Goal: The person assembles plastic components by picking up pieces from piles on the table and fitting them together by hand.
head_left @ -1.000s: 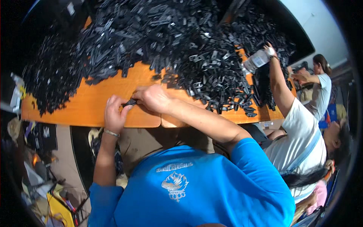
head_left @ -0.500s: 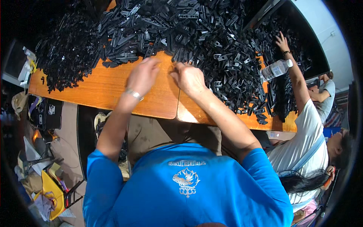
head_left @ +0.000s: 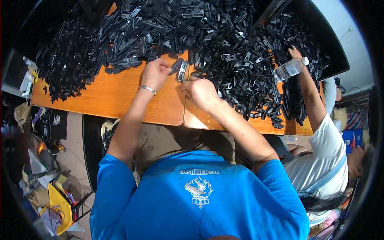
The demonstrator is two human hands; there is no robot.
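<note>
My left hand (head_left: 155, 75), a metal bracelet at its wrist, is closed in a pinch on the end of a black plastic part (head_left: 175, 66). Right beside that part is a narrow black part with a silvery face (head_left: 182, 71), standing lengthwise above the wooden table (head_left: 168, 100). My right hand (head_left: 201, 93) has its fingers curled and pinched at the lower end of this silvery-faced part. Whether the two parts are joined I cannot tell. Behind both hands lies a large heap of black parts (head_left: 172, 28).
Small dark pieces (head_left: 66, 60) are heaped at the left, and clip-like parts (head_left: 248, 68) spread on the right. A clear bottle (head_left: 289, 69) lies at the right, beside a co-worker's arm (head_left: 314, 94) reaching into the heap. A yellow chair (head_left: 60, 212) stands lower left.
The silvery-faced part and the black part now show between my hands. My left hand was blurred and is now steady in a pinch. The co-worker's hand has drawn nearer the bottle.
</note>
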